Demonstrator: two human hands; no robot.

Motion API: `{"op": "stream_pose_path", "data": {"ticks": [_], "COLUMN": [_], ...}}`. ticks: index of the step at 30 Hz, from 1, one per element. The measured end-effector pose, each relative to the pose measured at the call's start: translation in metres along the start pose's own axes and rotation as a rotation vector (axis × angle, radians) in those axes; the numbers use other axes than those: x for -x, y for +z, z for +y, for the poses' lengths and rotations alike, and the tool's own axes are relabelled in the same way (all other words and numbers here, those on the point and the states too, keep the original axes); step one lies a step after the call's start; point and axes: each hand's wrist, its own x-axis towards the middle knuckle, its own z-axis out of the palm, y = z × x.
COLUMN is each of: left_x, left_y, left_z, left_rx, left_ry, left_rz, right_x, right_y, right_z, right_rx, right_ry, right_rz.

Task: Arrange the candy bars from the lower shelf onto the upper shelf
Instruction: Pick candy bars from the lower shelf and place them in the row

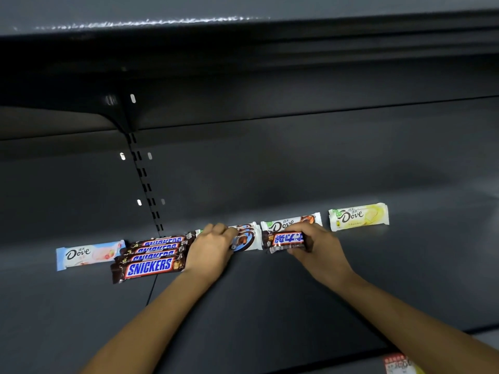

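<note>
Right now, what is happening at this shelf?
A person is arranging candy bars on a dark shelf. The right hand holds a Snickers bar in front of a white Dove bar. The left hand grips a blue-and-white bar, beside a row of four Snickers bars. A pink Dove bar lies far left, a yellow Dove bar far right.

"SNICKERS" stands in blue on the front brown bar (pixel 149 267) and is partly seen on the three bars behind (pixel 156 247). "Dove" stands on the pink wrapper (pixel 86 255), the green-cornered white wrapper (pixel 280 224) and the yellow wrapper (pixel 357 216). The blue characters on the brown bar further right (pixel 286 240) are unreadable
</note>
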Motion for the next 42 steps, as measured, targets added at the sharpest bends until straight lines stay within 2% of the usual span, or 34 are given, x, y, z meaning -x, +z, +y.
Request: {"op": "stream_pose_path", "data": {"ticks": [2,5,8,12,18,22,26,29,34,42], "left_x": [0.002,0.003,0.000,-0.002,-0.006,-0.012,-0.021,-0.034,-0.064,-0.101], "left_y": [-0.001,-0.014,-0.027,-0.035,-0.038,-0.031,-0.024,-0.019,-0.008,0.008], "left_z": [0.003,0.024,0.051,0.073,0.098,0.114,0.141,0.168,0.227,0.305], "left_rx": [0.019,0.300,0.619,1.107,1.366,1.520,1.611,1.551,1.448,1.486], "left_ry": [0.033,0.096,0.064,-0.118,-0.251,-0.345,-0.302,-0.242,-0.298,-0.369], "left_rz": [0.065,0.113,0.042,-0.172,-0.282,-0.302,-0.357,-0.356,-0.349,-0.302], "right_x": [0.000,-0.001,-0.002,0.001,0.013,0.021,0.021,0.016,0.001,-0.018], "right_y": [0.000,-0.001,-0.003,-0.012,-0.024,-0.044,-0.074,-0.099,-0.151,-0.219], "right_z": [-0.002,-0.005,-0.006,-0.005,-0.004,0.003,0.022,0.045,0.090,0.144], "right_rx": [-0.013,-0.038,-0.046,-0.028,-0.050,-0.172,-0.168,-0.191,-0.251,-0.379], "right_ry": [0.007,0.004,-0.016,-0.039,-0.025,0.046,0.121,0.167,0.226,0.245], "right_rz": [-0.004,0.006,0.045,0.122,0.131,0.137,0.136,0.141,0.110,-0.037]}}
